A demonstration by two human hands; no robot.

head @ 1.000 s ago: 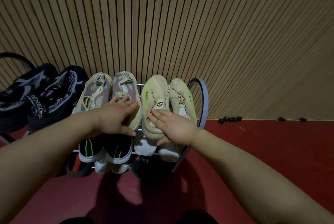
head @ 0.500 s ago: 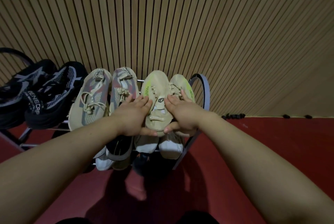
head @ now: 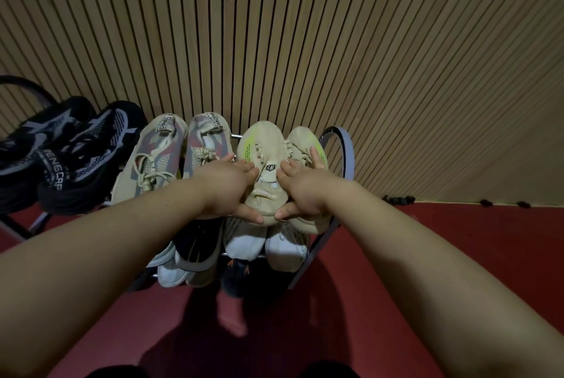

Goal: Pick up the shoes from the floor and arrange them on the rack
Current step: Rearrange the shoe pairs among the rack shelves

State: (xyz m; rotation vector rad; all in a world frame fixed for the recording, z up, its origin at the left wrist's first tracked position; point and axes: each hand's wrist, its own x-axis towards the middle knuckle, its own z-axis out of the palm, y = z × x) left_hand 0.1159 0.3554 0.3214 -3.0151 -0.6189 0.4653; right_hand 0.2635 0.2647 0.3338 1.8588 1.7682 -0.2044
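Left hand (head: 229, 188) and right hand (head: 302, 191) both grip the left cream shoe (head: 265, 145), one on each flank. Fingers are laid over the upper and the thumbs are hooked round its near end, nearly meeting; neither hand has anything else. The shoe sits on the top tier of the rack (head: 348, 145), touching the right cream shoe (head: 305, 138), and the right hand's fingers go into the seam between the two. Step looks like a final squaring-up. To do it well: keep both sides held evenly, slide rather than lift, line the near end up with its mate, keep it parallel to the neighbours, sole flat on the bars, and don't shove the mate toward the end loop. Counts: two hands. Six shoes on the top tier, as three pairs: black pair (head: 85, 151) at the left, pink-grey pair (head: 155, 161) in the middle, cream pair at the right. On the lower tiers at least five more shoes (head: 244, 243) show, partly hidden, so the exact number is unclear. No shoe lies on the visible red floor (head: 427, 255), so the task looks close to finished. Slatted wall (head: 305, 42) stands behind.
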